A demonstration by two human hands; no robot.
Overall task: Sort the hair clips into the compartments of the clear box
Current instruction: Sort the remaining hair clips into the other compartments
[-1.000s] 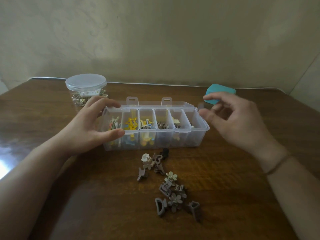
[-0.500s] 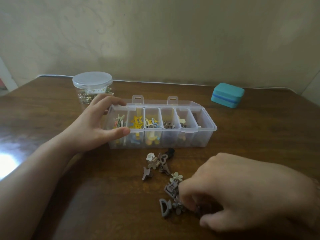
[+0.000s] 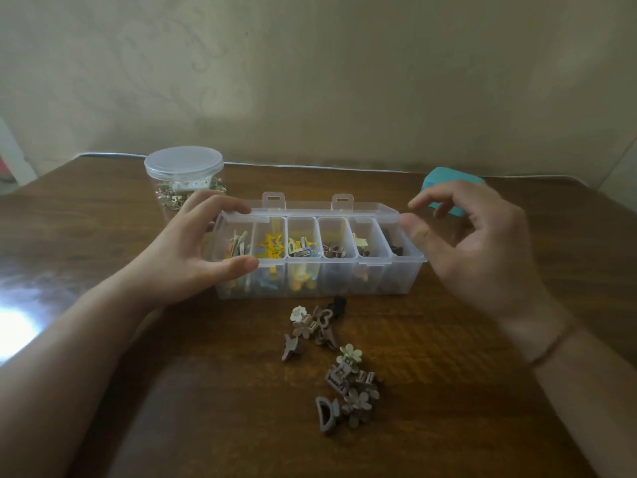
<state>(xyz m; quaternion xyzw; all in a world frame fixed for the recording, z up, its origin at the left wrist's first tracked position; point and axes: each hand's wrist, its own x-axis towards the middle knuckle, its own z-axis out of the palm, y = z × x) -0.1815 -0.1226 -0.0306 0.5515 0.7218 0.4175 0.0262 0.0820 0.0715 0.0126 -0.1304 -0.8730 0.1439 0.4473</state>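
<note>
Half a second ago my right hand (image 3: 472,257) was down among the loose hair clips near my body; now it is up at the right end of the clear box (image 3: 319,257), over the last compartment. A dark clip lies in that compartment, and the grey clip that sat at the right edge of the near pile is gone from the counter (image 3: 431,426), so I judge I have just dropped one in. My right fingers (image 3: 418,232) are spread apart and hold nothing that I can see.

My left hand (image 3: 193,257) grips the left end of the box, thumb on the front rim and the fingers curled over the back edge, clamped on the plastic to steady it. The box sits mid-counter with its lid folded back; six compartments run left to right, holding mixed colours, yellow stars, yellow-and-blue pieces, small brown ones, a pale one, and the dark one at the far right.

Unsorted clips (image 3: 331,360) lie in front of the box in two small clusters, flowers and claws in beige and brown. Behind the box stand a lidded jar (image 3: 184,181) and a teal case (image 3: 448,188).

Next I would reach back down, pinch one clip cleanly off a cluster without dragging its neighbours, and match it to a compartment.
</note>
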